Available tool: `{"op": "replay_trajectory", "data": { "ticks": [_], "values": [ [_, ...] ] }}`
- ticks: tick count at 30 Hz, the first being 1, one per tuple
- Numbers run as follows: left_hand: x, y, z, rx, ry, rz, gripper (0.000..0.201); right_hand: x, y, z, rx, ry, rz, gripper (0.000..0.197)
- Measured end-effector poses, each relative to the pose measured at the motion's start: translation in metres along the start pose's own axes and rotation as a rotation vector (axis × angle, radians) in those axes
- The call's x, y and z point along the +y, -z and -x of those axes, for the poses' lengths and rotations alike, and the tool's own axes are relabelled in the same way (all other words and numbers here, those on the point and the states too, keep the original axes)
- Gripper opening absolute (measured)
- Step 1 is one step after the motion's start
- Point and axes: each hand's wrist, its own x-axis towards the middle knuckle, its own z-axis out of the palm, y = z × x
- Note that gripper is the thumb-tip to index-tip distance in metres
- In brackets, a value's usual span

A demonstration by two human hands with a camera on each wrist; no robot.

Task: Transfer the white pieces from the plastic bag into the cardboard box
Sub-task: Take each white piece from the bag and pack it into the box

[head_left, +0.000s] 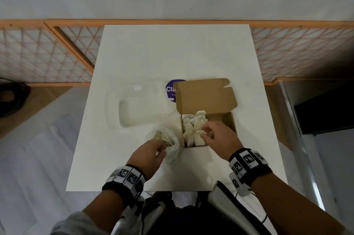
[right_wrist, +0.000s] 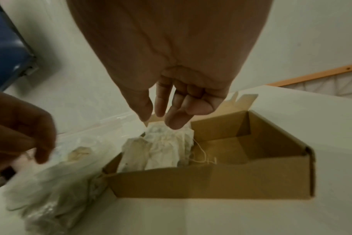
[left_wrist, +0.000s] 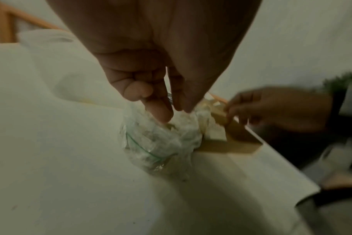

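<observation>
An open cardboard box (head_left: pixel 228 120) stands on the white table, its lid flap up at the back. Several white pieces (head_left: pixel 193 129) fill its left half; the right half shows bare cardboard. My right hand (head_left: pixel 206 132) hovers over them. In the right wrist view its loosely spread fingertips (right_wrist: pixel 173 125) touch the top of a piece (right_wrist: pixel 161 151) with a thin string. Left of the box lies the crumpled clear plastic bag (head_left: pixel 168 139) with pale pieces inside. My left hand (left_wrist: pixel 171 111) pinches the bag's (left_wrist: pixel 161 143) top between thumb and fingers.
A clear plastic container (head_left: pixel 138 108) sits behind the bag. A round purple label (head_left: pixel 171 91) shows partly behind the box flap. The table's front edge (head_left: pixel 134 189) is close to my body. An orange lattice panel (head_left: pixel 57 53) stands beyond the table.
</observation>
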Motion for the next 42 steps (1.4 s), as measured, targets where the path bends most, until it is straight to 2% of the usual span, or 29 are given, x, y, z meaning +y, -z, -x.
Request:
{"op": "replay_trajectory", "data": {
  "ticks": [4,7,10,14,18,24,29,33,37,39,42],
  "values": [
    [0.005,-0.017,-0.025,-0.034,-0.031,-0.256,0.031,-0.028,-0.006,0.012,-0.061,0.107,0.034,0.010],
    [0.009,-0.022,-0.036,-0.033,-0.032,-0.277,0.031,-0.044,-0.018,0.017,-0.119,0.197,0.062,0.007],
    [0.008,-0.024,-0.043,-0.045,-0.014,-0.291,0.027,-0.055,-0.032,0.019,-0.184,0.255,0.083,0.019],
    [0.006,-0.023,-0.047,-0.074,-0.016,-0.294,0.026,-0.064,-0.044,0.018,-0.246,0.260,0.107,0.031],
    [0.005,-0.010,-0.046,-0.069,-0.002,-0.090,0.017,-0.067,-0.052,0.019,-0.264,0.260,0.120,0.037],
    [0.000,0.020,-0.018,0.102,0.071,0.336,0.022,-0.064,-0.055,0.016,-0.271,0.193,0.106,0.039],
    [0.003,0.035,-0.002,0.088,0.078,0.745,0.014,-0.070,-0.042,0.011,-0.206,0.151,0.029,0.037],
    [0.009,0.042,0.005,0.131,0.025,0.811,0.006,-0.076,-0.022,0.013,-0.145,0.156,-0.053,0.036],
    [0.016,0.054,0.015,0.090,0.005,0.930,0.022,-0.087,-0.001,0.015,-0.077,0.161,-0.151,0.032],
    [0.025,0.063,0.020,0.076,-0.042,0.943,0.024,-0.095,0.009,0.017,-0.066,0.154,-0.216,0.038],
    [0.041,0.076,0.030,0.054,-0.068,1.001,0.024,-0.111,0.023,0.021,-0.125,0.167,-0.341,0.053]
  ]
}}
